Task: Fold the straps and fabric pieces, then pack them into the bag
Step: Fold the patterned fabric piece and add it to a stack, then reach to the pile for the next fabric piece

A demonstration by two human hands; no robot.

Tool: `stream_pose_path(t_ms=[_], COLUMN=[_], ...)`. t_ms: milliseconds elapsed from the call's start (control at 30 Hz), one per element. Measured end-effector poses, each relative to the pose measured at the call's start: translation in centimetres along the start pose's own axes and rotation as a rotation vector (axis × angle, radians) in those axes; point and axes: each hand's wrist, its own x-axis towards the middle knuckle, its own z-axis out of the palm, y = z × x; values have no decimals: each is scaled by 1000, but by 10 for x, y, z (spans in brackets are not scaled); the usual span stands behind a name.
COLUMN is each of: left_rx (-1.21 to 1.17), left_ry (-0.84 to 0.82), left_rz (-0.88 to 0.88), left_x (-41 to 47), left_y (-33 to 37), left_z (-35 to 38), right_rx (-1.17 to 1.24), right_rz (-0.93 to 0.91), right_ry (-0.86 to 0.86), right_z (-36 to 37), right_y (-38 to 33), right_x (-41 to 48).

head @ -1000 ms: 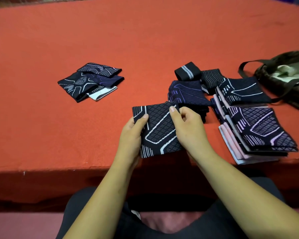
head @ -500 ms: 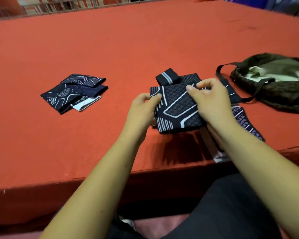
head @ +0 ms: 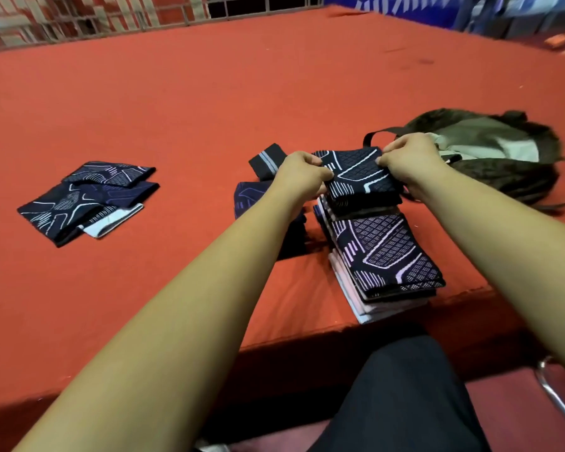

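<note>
Folded fabric piece (head: pixel 359 177) pinched by left hand (head: pixel 302 172), right hand (head: pixel 408 159) fingers, above stack (head: pixel 388 256).

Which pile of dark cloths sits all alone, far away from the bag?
The small pile on the far left, with a white piece peeking out underneath. The other piles crowd beside the bag.

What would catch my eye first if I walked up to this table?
Two hands at the centre: the left hand and right hand pinch a dark patterned fabric piece by its sides, just behind a stack of folded pieces near the front edge of the orange table. A dark bag lies to the right, a smaller pile far left.
</note>
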Motion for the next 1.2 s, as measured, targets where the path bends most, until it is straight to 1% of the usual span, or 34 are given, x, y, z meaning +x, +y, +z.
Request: stream_pose_path(t_ms=[67, 200, 267, 333, 367, 467, 533, 633, 733, 833, 933, 1000, 1100, 1200], left_rx=[135, 495, 591, 594, 548, 373, 377, 468, 491, 511, 453, 392, 275, 228], left_ry=[14, 40, 34, 28, 28, 43, 85, 201, 323, 434, 548, 592, 618, 632], left_rz=[9, 126, 176, 193, 190, 154, 187, 185, 108, 29, -62, -123, -204, -245], left_x=[6, 12, 11, 10, 9, 7, 4, -5, -22, -43, -62, -69, -68, -54], left_y=[-5, -17, -19, -18, -16, -3, 5, 1, -16, -39, -68, -89, -120, -149], left_z=[7, 18, 22, 21, 17, -13, -47, -115, -185, -248, -308, -336, -366, -386], right_rx=[-18, -201, -281, -355, -375, -352, -322, -268, -212, -223, -232, -184, -48, -18], right_rz=[-17, -82, -92, -110, -126, -220, -288, -342, -352, -382, -400, -355, -205, -74], right_ry=[17, 22, 26, 38, 57, 110, 93, -9, -142, -271, -414, -500, -620, -700], right_z=[2, 12, 16, 14, 12, 10, 20, 55, 107, 166, 231, 273, 327, 374], right_y=[6, 20, 26, 25, 21, -5, -30, -70, -103, -129, -148, -154, -157, -153], right_x=[10, 21, 20, 16, 14, 6, -2, -19, -41, -69, -94, -107, -121, -124])
